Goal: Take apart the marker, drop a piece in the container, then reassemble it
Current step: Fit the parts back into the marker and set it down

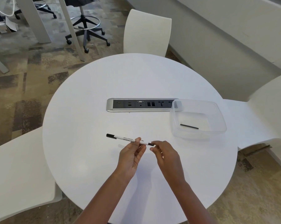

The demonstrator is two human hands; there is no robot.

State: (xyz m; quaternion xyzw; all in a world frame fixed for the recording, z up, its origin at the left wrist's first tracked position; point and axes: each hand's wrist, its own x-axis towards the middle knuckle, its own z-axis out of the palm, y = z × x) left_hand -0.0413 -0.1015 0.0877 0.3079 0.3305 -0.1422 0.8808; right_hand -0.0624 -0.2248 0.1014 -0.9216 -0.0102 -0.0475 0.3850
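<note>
A slim white marker (123,138) with a black cap at its left end is held level above the round white table (91,110). My left hand (131,155) pinches the barrel near its right end. My right hand (164,153) has its fingertips on the small black end piece (150,144) at the marker's right tip. To the right stands a clear plastic container (217,110), and a thin black rod (189,126) lies on its floor.
A silver and black power and data socket strip (136,105) is set into the table's middle, with the container overlapping its right end. White chairs (148,33) stand at the far side, the left and the right of the table.
</note>
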